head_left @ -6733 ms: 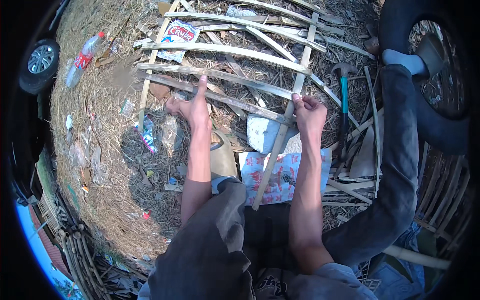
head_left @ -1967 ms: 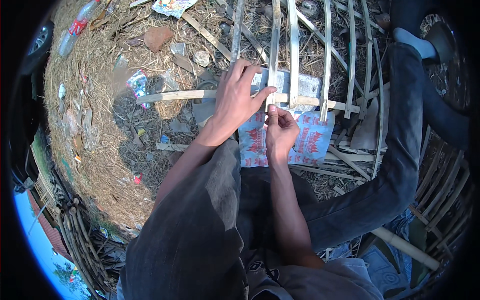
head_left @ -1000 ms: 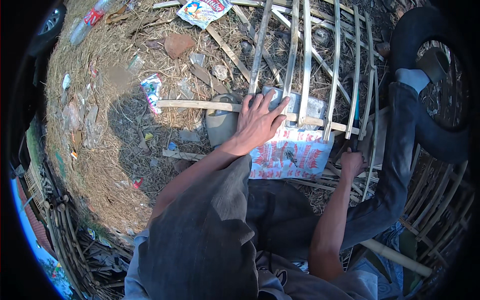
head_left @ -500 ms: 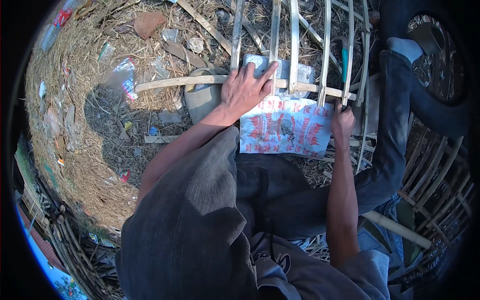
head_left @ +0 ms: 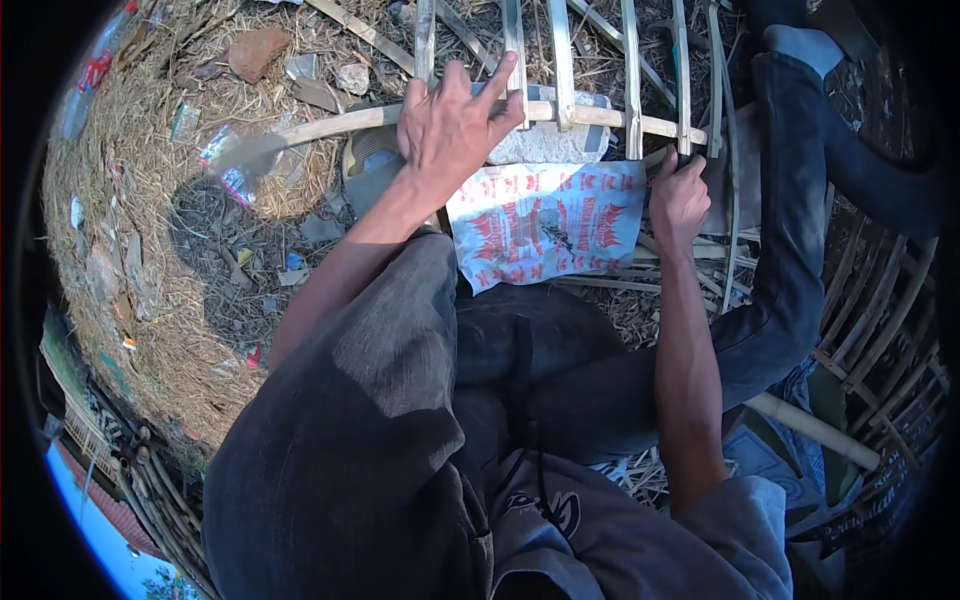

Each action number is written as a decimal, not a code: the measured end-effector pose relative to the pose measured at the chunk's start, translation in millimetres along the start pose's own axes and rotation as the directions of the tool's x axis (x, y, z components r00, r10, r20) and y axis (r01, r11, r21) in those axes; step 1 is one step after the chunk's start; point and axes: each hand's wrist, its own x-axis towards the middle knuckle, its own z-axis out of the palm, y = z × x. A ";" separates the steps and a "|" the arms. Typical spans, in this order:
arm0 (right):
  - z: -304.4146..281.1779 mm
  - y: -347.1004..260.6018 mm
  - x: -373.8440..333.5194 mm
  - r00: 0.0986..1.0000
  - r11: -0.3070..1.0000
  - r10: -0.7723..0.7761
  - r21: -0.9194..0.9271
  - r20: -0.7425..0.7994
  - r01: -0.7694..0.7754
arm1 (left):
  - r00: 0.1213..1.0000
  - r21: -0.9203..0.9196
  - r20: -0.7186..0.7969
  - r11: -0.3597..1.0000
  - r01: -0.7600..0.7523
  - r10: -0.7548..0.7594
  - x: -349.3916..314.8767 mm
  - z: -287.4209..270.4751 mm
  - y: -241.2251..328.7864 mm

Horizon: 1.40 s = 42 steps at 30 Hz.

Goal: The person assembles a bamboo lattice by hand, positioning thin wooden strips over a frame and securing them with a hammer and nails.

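Note:
My left hand (head_left: 445, 125) lies over the left part of a bamboo frame, its fingers spread and the index stretched along a slat. The frame has several upright slats (head_left: 562, 65) crossed by a pale bamboo strip (head_left: 345, 124). Beneath the strip sits a flat grey block (head_left: 550, 146). At the right end of the frame, my right hand (head_left: 682, 200) is closed round the black grip of a hammer (head_left: 684, 158); slats partly cover the tool. Between my hands a white sheet with red print (head_left: 510, 225) bears a small heap of nails (head_left: 558, 238).
My bent legs (head_left: 380, 330) in dark trousers flank the work. Dry straw (head_left: 150, 330) with litter and a reddish stone (head_left: 257, 53) spreads to the left. A bamboo pole (head_left: 815, 432) and slatted pieces (head_left: 880, 320) lie at the right.
The frame, sheet and both hands appear higher and farther left in view, largely from the head turning. The left hand's fingers are spread a little wider. The right hand still grips the hammer.

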 end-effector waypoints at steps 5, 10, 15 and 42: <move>-13.2 24.2 5.4 0.997 0.998 0.021 -0.056 -0.080 -0.025 | 0.994 -0.092 -0.061 0.992 0.086 -0.092 13.5 -19.0 3.9; -60.5 74.6 30.6 0.982 0.984 0.176 -0.033 0.062 -0.174 | 0.982 -0.129 -0.077 0.978 0.164 -0.175 15.3 -30.0 5.0; -98.3 104.1 10.8 0.849 0.571 0.364 0.627 0.384 -0.529 | 0.976 -0.153 -0.093 0.972 0.180 -0.195 -1.1 -7.6 -4.4; -19.5 -69.2 6.4 0.919 0.893 -0.325 0.247 -0.224 0.377 | 0.965 -0.197 -0.071 0.952 0.234 -0.252 -7.8 4.8 8.9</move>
